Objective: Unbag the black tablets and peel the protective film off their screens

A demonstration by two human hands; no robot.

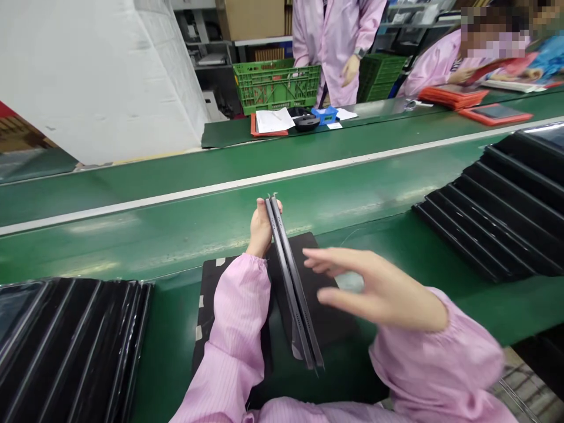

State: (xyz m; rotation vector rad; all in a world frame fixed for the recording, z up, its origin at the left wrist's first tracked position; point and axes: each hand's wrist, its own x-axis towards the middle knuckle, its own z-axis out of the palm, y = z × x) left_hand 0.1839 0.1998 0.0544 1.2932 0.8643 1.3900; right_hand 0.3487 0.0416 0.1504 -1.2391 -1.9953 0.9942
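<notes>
1. Tablets (296,282), two thin grey ones with speaker holes along their edges, are seen edge-on in the head view, held side by side over a dark mat (328,305); whether the mat is touched by them cannot be told.
2. Their far ends are grasped by the left hand (261,232), the thumb being placed on one side and fingertips just showing on the other.
3. Nothing is held by the right hand (374,288); its fingers are extended, the thumb is parted from them, and it is poised just right of the pair, apart from it.
4. The green workbench (171,346) is flanked by overlapping rows of black, plastic-wrapped slabs, one at left (66,352) and one at right (497,205).
5. Beyond the bench, a green crate (277,88) is seen before a co-worker in a pink smock (337,47); white paper (274,120) is laid nearby.
6. Orange-cased tablets (453,97) are stacked at the far right, beside another person.
</notes>
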